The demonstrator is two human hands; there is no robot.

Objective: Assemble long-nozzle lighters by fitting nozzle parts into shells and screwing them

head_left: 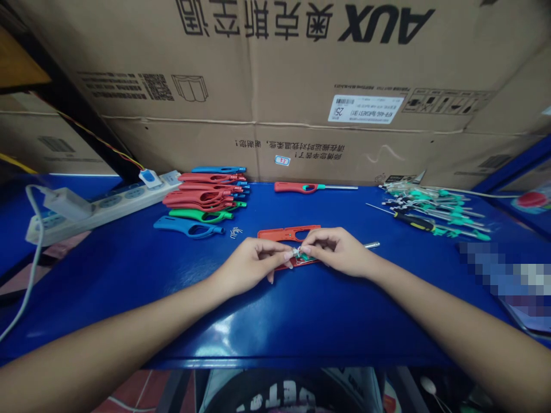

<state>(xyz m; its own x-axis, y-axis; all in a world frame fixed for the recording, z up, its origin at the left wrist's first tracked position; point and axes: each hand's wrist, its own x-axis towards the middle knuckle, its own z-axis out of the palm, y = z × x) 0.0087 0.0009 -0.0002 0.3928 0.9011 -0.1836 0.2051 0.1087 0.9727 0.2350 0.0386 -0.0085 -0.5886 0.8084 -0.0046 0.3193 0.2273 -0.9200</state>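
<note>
My left hand [252, 264] pinches a small clear part [295, 252] between thumb and fingertips, over an opened red lighter shell half [308, 262]. From the other side, my right hand [340, 251] is closed, its thumb and forefinger meeting at thin whitish wires beside that part. Green inner pieces show in the shell, and a metal tube [372, 245] sticks out past my right hand. Just behind my fingers lies the matching orange-red shell half [278, 234], inner side up. My fingers hide much of the lower shell.
Red, green and blue lighter shells [198, 198] are stacked at left, near small metal pins [236, 232] and a power strip [103, 203]. An assembled red lighter [297, 187] lies behind. At right are lighter inner assemblies [451, 209], a screwdriver [413, 222] and a blurred-out object [512, 281]. A cardboard box [284, 74] walls the back.
</note>
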